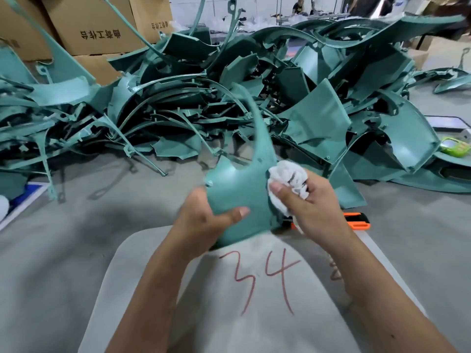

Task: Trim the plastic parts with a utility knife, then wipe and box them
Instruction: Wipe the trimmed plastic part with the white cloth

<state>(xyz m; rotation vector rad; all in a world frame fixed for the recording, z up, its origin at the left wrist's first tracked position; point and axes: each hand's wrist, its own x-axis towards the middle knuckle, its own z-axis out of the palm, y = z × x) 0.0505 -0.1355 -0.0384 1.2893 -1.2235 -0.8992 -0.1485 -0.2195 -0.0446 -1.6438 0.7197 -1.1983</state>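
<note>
A teal plastic part [239, 184] with a long curved arm stands upright above the table in front of me. My left hand [204, 220] grips its lower edge, thumb across the face. My right hand [311, 202] holds a crumpled white cloth [288, 179] against the part's right edge. An orange and black utility knife [356, 221] lies on the table behind my right wrist, partly hidden.
A large heap of teal plastic parts [254, 103] covers the far half of the grey table [76, 238]. Cardboard boxes [96, 29] stand at the back left. A green object [456, 147] sits at the right edge. People stand far behind.
</note>
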